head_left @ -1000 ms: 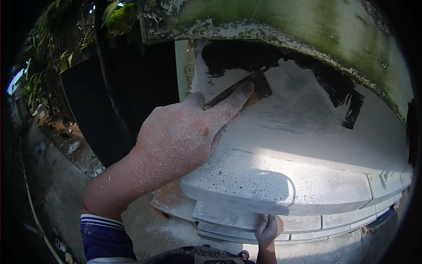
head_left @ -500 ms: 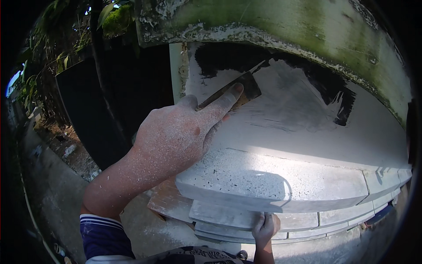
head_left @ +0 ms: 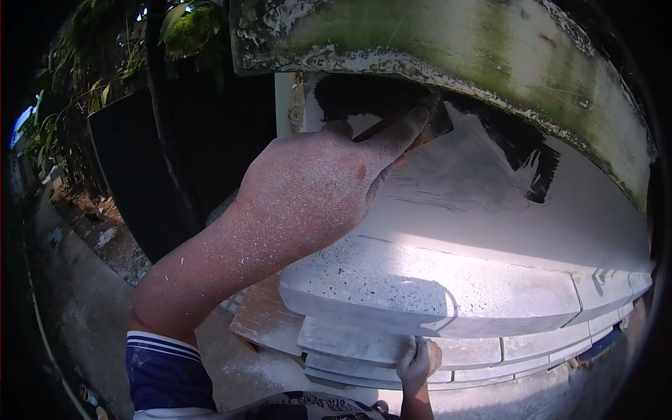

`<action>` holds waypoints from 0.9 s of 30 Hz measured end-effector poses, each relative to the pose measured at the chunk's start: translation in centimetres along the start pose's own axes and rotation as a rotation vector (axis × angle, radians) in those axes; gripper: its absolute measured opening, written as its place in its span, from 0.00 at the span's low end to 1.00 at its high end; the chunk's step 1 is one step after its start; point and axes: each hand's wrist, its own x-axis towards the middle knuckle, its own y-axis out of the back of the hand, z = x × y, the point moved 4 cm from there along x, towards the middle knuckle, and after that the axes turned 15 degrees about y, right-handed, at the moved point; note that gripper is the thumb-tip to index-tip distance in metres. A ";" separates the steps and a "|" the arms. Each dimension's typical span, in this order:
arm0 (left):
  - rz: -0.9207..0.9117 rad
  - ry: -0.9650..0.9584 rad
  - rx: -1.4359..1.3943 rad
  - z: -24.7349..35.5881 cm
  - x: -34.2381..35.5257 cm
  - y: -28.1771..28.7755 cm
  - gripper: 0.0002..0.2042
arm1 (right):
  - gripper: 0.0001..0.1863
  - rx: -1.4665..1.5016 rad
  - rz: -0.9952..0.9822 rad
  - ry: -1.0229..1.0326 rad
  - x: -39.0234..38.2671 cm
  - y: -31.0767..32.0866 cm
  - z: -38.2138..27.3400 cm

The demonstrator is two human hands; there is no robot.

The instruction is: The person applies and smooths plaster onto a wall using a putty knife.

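My left hand (head_left: 315, 182), dusted white, is closed around a dark flat scraper (head_left: 439, 120). Its index finger lies stretched along the tool near the blade. The blade rests against the wall panel (head_left: 483, 175) just under the overhang, at the dark patch (head_left: 378, 91). Whitish-grey plaster covers much of the panel, with black areas along its top. Down at the front edge of the pale stone steps, my right hand (head_left: 420, 359) is curled closed in front of the lower slab. What its fingers hold, if anything, is hidden.
A mossy concrete overhang (head_left: 434, 42) juts out above the wall. Crumb-strewn, the upper stone ledge (head_left: 420, 287) sticks out below it. A brown board (head_left: 269, 318) lies to the left of the steps. A dark panel (head_left: 140, 154) and plants stand at the far left.
My left hand and the scraper have moved right and up, toward the overhang, across the top of the panel. My right hand stays at the slab.
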 end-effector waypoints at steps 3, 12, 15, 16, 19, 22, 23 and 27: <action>0.091 -0.063 -0.035 0.5 0.2 0.0 0.25 | 0.08 -0.006 0.008 -0.017 -0.2 -0.1 0.3; 0.065 -0.008 -0.052 0.6 0.0 0.7 0.25 | 0.08 0.016 0.009 -0.037 -0.6 -0.1 0.5; 0.010 -0.016 0.045 1.0 0.3 0.9 0.25 | 0.08 -0.015 -0.011 -0.039 -0.5 -0.1 0.4; -0.011 0.000 0.030 0.5 -0.2 0.8 0.26 | 0.08 -0.009 -0.007 -0.042 -0.5 -0.1 0.4; -0.026 0.015 0.022 -0.4 -0.8 0.1 0.26 | 0.08 0.002 0.000 -0.043 0.0 0.2 0.2; -0.005 -0.001 -0.003 0.1 0.1 0.3 0.26 | 0.09 -0.005 0.010 -0.027 -0.1 -0.1 0.1; 0.006 -0.020 -0.035 0.6 0.4 0.7 0.26 | 0.09 -0.022 0.016 -0.018 -0.2 -0.1 0.1; 0.007 -0.013 0.030 0.9 0.2 1.1 0.27 | 0.09 -0.032 -0.002 -0.015 -0.3 -0.2 0.3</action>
